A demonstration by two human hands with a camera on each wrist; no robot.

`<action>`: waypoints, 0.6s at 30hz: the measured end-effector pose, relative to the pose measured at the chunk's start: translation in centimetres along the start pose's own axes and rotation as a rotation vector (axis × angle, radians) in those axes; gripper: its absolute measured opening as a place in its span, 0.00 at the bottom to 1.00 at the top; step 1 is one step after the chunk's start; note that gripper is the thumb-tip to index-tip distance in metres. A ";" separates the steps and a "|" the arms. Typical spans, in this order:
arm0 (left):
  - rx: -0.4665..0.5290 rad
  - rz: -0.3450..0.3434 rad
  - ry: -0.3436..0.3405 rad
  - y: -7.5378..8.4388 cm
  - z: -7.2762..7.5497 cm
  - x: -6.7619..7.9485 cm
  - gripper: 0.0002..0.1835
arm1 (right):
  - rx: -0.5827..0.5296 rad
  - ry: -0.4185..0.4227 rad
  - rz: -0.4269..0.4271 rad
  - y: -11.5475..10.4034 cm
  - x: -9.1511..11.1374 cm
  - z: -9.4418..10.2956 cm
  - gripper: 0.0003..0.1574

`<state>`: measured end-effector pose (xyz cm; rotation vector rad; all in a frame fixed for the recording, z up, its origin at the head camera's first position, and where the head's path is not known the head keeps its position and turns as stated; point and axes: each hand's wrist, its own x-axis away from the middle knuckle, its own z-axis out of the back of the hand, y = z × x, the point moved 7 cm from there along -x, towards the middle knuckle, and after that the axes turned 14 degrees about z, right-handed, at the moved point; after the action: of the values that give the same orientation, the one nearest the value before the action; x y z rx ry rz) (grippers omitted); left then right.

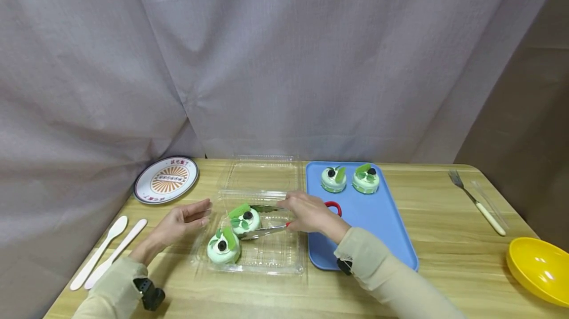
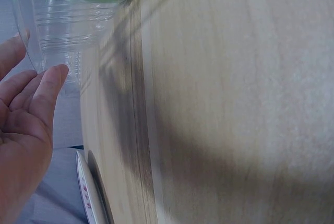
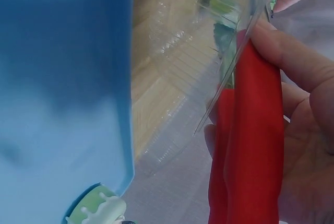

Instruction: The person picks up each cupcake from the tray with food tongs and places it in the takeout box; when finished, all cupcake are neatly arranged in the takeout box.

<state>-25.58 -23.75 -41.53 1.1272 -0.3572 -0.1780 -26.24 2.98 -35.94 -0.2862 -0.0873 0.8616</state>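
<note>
In the box (image 1: 280,266) sit two green cakes, both in its left half; the right hand (image 1: 313,214), over the box's right edge, has its fingers curled round the tongs (image 1: 268,230), whose parted arms flank the rear cake (image 1: 246,223) – I cannot tell whether they touch it; the front cake (image 1: 223,251) sits just beside. The left hand (image 1: 180,221) is at the box's left edge, fingers loosely extended; the left wrist view shows them right by the clear rim – contact unclear. The right wrist view shows the tongs' red grips, mostly hidden in the head view; right of the box lies the tray (image 1: 355,230) with two more cakes (image 1: 333,180).
</note>
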 end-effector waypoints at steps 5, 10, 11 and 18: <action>0.001 -0.001 -0.001 0.1 -0.1 0.0 0.33 | -0.001 -0.014 -0.017 0.0 0.0 0.0 0.37; -0.001 0.000 0.002 0.1 -0.1 0.0 0.33 | -0.038 -0.010 -0.032 0.1 0.1 0.3 0.38; 0.000 0.005 0.003 0.1 0.0 0.0 0.33 | -0.044 -0.008 -0.031 0.1 0.1 0.3 0.38; 0.009 0.021 0.002 -0.1 0.0 0.1 0.34 | -0.059 0.023 0.000 0.2 1.1 1.3 0.37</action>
<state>-25.49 -23.76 -41.59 1.1317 -0.3685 -0.1576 -25.87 4.21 -34.83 -0.3511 -0.0914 0.8566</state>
